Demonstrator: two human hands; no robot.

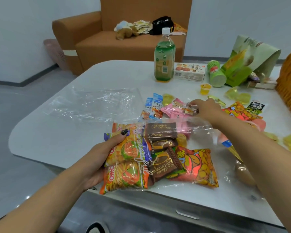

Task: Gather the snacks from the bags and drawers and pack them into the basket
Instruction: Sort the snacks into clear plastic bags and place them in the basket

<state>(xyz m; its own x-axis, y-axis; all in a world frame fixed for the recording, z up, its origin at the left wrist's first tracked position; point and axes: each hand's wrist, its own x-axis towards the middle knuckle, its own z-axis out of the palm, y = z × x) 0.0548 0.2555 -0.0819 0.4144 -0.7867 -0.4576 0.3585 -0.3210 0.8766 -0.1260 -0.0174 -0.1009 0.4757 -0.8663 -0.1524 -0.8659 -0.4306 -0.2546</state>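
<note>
Left hand [97,158] grips a clear snack bag [158,157] at the desk [60,132] edge; right hand [207,109], beyond the bag, pinches a pink packet [176,109]. Loose packets could spill from the bag's open mouth.

Snack count on white table [74,125]

1 green drink bottle [164,59], 1 biscuit box [189,72], 1 green can [216,74] lying down, 2 blue sachets [154,105], 2 orange OHO packs [124,165], 3 brown chocolate tarts [160,130], 1 upright jelly cup [205,89].
</note>
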